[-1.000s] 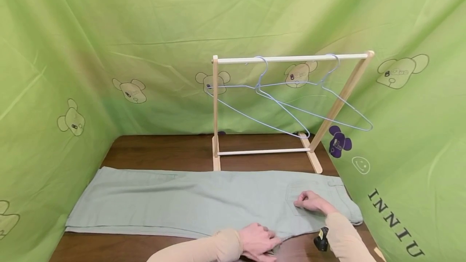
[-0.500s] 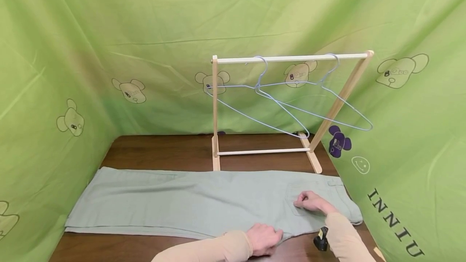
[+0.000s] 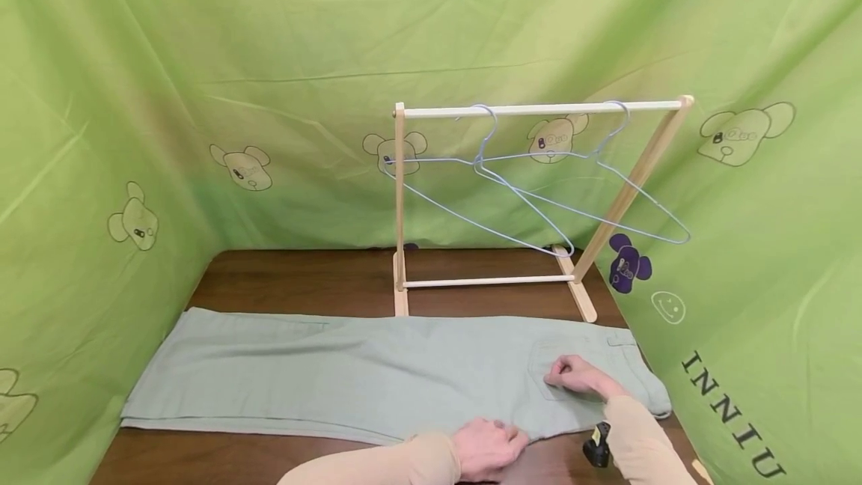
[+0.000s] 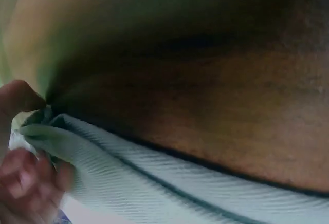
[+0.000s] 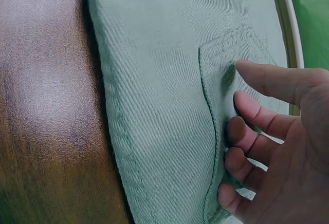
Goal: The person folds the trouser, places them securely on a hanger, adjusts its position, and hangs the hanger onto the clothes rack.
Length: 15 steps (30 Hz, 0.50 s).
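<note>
Pale green trousers (image 3: pixel 417 365) lie folded lengthwise and flat on the brown table, legs to the left and waist to the right. My left hand (image 3: pixel 486 447) is at their near edge, around the crotch. In the left wrist view, its thumb and fingers grip a gathered bit of the trousers' cloth (image 4: pixel 92 157). My right hand (image 3: pixel 578 376) rests on the back pocket (image 5: pixel 221 80) near the waist. Its fingers are loosely bent, with fingertips on the cloth and the thumb apart from them.
Behind the trousers stands a wooden rack (image 3: pixel 400 200) with two thin blue wire hangers (image 3: pixel 485 148) on its top bar. A small black object (image 3: pixel 596 446) sits by the right sleeve. Green printed cloth (image 3: pixel 303 43) encloses the table (image 3: pixel 303 275) at the back and sides.
My left hand has gone from spread fingers at the near edge to curled ones gripping the trousers there, shifting slightly right. The right hand stays on the pocket.
</note>
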Tool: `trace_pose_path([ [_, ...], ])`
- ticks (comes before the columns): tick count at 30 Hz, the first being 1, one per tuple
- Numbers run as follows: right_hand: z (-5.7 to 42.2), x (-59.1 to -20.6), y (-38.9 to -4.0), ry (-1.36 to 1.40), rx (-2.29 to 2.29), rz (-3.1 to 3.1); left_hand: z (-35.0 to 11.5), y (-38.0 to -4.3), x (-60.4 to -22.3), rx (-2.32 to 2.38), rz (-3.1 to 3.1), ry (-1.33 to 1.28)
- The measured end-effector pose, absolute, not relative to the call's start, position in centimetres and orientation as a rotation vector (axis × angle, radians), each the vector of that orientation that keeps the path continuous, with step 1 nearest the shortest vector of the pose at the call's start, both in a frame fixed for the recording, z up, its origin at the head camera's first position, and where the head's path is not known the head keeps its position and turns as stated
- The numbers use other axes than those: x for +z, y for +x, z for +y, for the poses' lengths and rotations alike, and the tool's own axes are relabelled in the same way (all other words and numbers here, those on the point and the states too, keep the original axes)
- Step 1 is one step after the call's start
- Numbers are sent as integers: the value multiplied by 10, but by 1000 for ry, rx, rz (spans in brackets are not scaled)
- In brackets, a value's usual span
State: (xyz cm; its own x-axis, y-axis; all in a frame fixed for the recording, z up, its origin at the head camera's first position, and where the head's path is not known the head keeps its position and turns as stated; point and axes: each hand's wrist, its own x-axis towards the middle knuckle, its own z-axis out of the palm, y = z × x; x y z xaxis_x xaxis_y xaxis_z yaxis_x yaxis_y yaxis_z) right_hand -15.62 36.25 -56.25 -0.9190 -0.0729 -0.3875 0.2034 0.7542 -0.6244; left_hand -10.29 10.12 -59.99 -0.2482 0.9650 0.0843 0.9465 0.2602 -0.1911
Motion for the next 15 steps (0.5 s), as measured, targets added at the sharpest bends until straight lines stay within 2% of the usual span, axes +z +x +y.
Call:
trace_pose_path([
  [3,363,-563,-155,82,-984,2567,100,-99,-603,198,-2308,-1601],
  [5,364,-563,-154,74,-994,2565,101,-97,-601,278,-2244,-1559],
  [11,366,-563,-152,4,-1036,2548,106,-95,-591,369,-2306,-1662],
  [15,377,-561,-147,-38,-1064,2633,108,-102,-592,271,-2421,-1669],
])
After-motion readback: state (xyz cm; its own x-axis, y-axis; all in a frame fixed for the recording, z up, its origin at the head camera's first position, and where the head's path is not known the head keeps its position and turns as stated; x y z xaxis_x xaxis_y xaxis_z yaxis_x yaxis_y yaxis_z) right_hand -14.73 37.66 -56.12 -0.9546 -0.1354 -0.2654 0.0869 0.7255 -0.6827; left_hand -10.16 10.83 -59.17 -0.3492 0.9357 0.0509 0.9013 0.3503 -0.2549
